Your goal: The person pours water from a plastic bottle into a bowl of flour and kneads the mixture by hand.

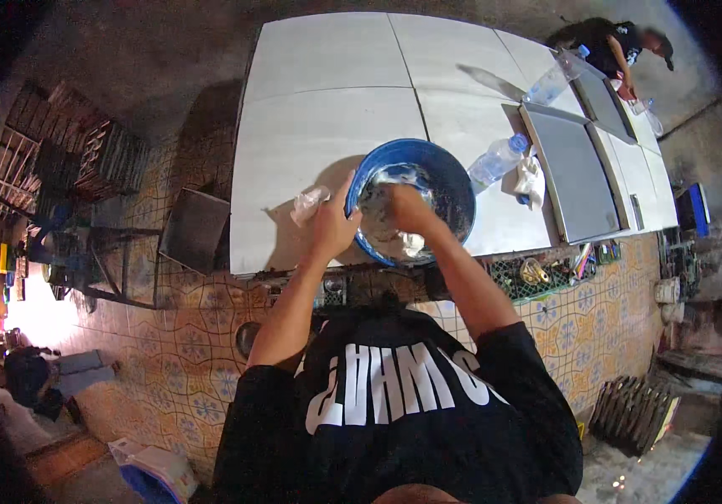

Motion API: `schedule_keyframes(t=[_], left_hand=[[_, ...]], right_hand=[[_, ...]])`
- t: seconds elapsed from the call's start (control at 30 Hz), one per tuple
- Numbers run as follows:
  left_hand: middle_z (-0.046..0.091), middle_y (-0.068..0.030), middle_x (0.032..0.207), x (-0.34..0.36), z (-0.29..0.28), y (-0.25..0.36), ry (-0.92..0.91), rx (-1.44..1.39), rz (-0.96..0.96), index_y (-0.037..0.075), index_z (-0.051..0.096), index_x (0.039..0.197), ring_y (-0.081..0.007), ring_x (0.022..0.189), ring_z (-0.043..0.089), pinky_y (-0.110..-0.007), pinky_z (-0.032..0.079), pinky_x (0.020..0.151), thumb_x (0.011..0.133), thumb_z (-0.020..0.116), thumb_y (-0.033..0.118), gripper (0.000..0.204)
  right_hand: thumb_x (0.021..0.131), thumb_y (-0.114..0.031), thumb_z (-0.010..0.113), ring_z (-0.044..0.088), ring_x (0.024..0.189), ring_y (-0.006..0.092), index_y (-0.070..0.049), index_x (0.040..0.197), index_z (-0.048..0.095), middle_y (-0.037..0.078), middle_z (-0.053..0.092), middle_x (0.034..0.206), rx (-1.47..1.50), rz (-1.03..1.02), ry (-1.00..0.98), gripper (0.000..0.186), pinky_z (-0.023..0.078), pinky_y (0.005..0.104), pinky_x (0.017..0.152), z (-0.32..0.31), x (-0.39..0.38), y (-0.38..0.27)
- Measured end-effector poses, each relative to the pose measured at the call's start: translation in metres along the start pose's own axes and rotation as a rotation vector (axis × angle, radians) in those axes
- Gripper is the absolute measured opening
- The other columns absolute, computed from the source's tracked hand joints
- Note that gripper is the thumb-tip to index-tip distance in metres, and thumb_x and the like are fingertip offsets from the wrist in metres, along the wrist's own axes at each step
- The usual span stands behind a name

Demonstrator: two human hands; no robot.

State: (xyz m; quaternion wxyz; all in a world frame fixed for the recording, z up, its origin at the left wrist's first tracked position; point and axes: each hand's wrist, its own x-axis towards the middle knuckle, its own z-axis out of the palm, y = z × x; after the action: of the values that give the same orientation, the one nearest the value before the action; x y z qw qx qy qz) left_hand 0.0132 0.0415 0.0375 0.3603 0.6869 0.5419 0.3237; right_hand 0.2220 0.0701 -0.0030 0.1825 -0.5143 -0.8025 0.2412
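Observation:
A round blue basin [462,186] stands near the front edge of the white table, with a pale, wet-looking mixture in it. White lumps [412,244] lie low in the basin, and whitish smears coat its inner wall. At the basin's left side, my left hand [337,223] is closed over the rim. My right hand [411,210] reaches down inside the basin into the mixture; its fingers are hidden and blurred, so their grip does not show. Beside my left hand lies a crumpled clear plastic bag [309,203].
Right of the basin are a clear water bottle [497,165], a white bag [531,181] and a grey metal tray [578,172]. Another bottle [552,84] stands farther back. A person [613,50] bends at the table's far right corner. Below the edge sits a green crate [537,275].

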Motion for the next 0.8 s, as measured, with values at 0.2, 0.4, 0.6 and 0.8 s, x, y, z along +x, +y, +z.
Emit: schedule_keyframes(t=[0.2, 0.4, 0.6, 0.8], left_hand=[[0.067, -0.0245, 0.084, -0.002, 0.005, -0.006, 0.086, 0.073, 0.025, 0.012, 0.042, 0.154, -0.0336, 0.073, 0.068, -0.044, 0.052, 0.07, 0.085, 0.063, 0.004, 0.072], [0.068, -0.0273, 0.088, 0.002, 0.011, -0.014, 0.149, 0.072, 0.012, 0.01, 0.045, 0.152, -0.0373, 0.074, 0.068, -0.045, 0.052, 0.069, 0.086, 0.062, 0.006, 0.068], [0.068, -0.0267, 0.093, 0.01, 0.011, -0.022, 0.118, 0.076, 0.072, 0.01, 0.044, 0.153, -0.0373, 0.077, 0.067, -0.047, 0.052, 0.073, 0.087, 0.061, 0.008, 0.067], [0.068, -0.0254, 0.087, 0.011, 0.011, -0.028, 0.128, 0.121, 0.066, 0.011, 0.043, 0.154, -0.0358, 0.074, 0.067, -0.047, 0.052, 0.071, 0.087, 0.066, 0.007, 0.07]], right_hand=[[0.067, -0.007, 0.07, 0.07, 0.087, 0.0442, 0.0, 0.088, 0.071, 0.026, 0.07, 0.09, -0.3, -0.105, -0.218, 0.022, 0.056, 0.0517, 0.079, 0.008, 0.0, -0.023], [0.074, -0.004, 0.064, 0.069, 0.091, 0.0442, 0.003, 0.092, 0.07, 0.027, 0.07, 0.091, -0.248, -0.232, -0.367, 0.02, 0.055, 0.0513, 0.082, -0.025, -0.024, -0.032], [0.081, -0.001, 0.052, 0.063, 0.109, 0.0432, 0.001, 0.108, 0.069, 0.025, 0.068, 0.114, -0.113, -0.154, -0.568, 0.031, 0.049, 0.0507, 0.097, -0.063, -0.041, 0.001], [0.08, -0.003, 0.056, 0.069, 0.097, 0.0429, -0.003, 0.116, 0.067, 0.026, 0.07, 0.101, -0.098, -0.197, -0.744, 0.037, 0.054, 0.0528, 0.084, -0.101, -0.06, -0.018]])
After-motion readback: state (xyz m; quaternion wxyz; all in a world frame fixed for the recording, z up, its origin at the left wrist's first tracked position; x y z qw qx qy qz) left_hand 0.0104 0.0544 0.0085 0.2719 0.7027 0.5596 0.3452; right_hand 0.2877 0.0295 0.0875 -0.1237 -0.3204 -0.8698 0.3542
